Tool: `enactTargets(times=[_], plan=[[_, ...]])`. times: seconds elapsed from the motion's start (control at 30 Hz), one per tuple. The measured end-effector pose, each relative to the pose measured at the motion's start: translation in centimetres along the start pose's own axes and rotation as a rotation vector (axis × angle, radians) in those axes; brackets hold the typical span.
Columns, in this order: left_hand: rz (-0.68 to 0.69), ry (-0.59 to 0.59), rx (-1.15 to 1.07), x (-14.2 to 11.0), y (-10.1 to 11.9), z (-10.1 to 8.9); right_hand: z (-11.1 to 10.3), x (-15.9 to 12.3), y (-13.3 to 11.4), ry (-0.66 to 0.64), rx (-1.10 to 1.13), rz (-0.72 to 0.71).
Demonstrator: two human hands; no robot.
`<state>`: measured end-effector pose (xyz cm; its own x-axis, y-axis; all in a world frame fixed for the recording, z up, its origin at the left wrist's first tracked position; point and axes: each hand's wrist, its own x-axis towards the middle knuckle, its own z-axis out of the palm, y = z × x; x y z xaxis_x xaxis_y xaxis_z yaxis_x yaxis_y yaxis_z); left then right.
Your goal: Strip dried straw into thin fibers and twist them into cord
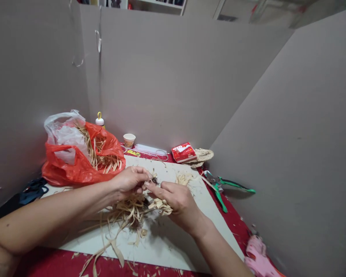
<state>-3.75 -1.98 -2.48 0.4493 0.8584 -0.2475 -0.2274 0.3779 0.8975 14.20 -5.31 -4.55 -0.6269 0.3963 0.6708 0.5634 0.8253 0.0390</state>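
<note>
My left hand (134, 179) is closed in a pinch above the middle of the white board (196, 215). A small dark, wispy bit (154, 179) shows at its fingertips; what the fingers grip is mostly hidden. My right hand (174, 198) meets it from the right, its fingertips close to the left ones. Under the right palm sticks out a pale, plaited piece of dried plant strips (161, 206), with that hand curled round it. Below both hands lies a loose tangle of pale dried strips (129, 209), with dark shreds among them and long ends trailing to the front edge.
A red plastic bag (72, 175) full of dried strips stands at the left. Along the back are a paper cup (129, 140), white sticks (150, 149), a red tissue pack (183, 152) and woven soles (203, 155). Green-handled cutters (219, 182) and a pink glue gun (258, 256) lie right.
</note>
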Motion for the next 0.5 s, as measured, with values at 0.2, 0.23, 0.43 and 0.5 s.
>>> enactTargets(times=[0.2,0.23,0.43,0.5], plan=[[0.025,0.034,-0.053,-0.4,-0.6,1.3,-0.2,0.5,-0.8,0.07,0.09,-0.017],[0.026,0.035,-0.059,-0.4,-0.6,1.5,-0.2,0.6,-1.0,0.076,0.111,-0.008],[0.032,0.039,-0.092,-0.2,-0.6,1.7,-0.4,1.2,-1.3,0.11,0.304,0.097],[0.041,0.037,-0.091,-0.2,-0.5,1.8,-0.4,1.0,-1.2,0.118,0.387,0.112]])
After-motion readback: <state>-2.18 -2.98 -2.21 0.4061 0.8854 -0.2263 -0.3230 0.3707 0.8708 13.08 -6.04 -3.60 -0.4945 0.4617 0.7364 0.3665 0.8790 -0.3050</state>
